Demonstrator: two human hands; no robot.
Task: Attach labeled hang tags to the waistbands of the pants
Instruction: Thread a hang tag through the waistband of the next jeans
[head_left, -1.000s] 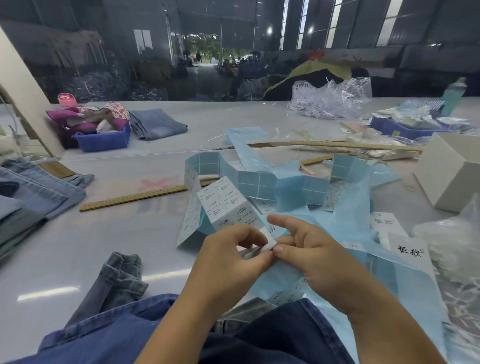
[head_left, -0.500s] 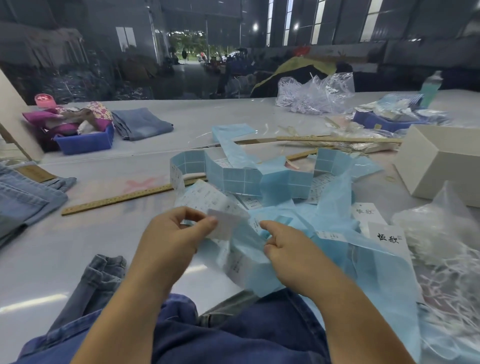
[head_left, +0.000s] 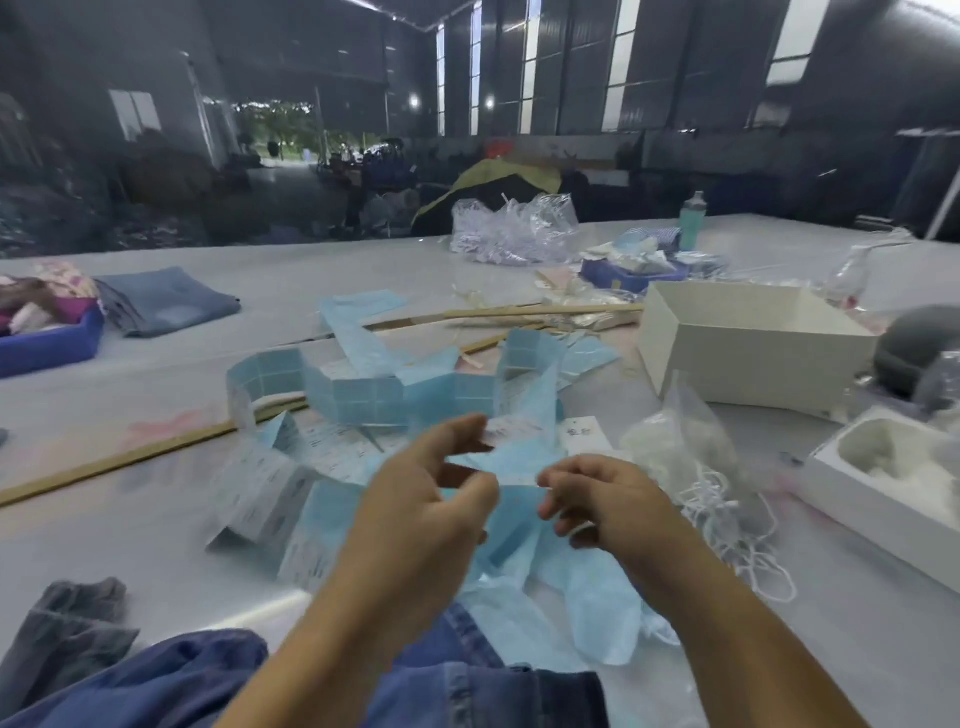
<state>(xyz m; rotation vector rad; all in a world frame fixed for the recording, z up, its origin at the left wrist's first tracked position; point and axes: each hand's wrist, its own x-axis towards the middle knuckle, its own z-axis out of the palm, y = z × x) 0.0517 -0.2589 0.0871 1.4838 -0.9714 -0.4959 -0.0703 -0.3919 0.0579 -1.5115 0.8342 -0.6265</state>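
A small white label (head_left: 511, 431) is pinched in the grip of the left hand (head_left: 431, 499), raised above the table (head_left: 156, 519). The blue backing strip (head_left: 511, 470) is held by the curled fingers of the right hand (head_left: 597, 499), just beside it. Denim pants (head_left: 467, 686) are seen at the near edge, below both hands.

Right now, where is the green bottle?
In the head view, the green bottle stands far back on the right side of the table, behind the blue tray and beyond the white box.
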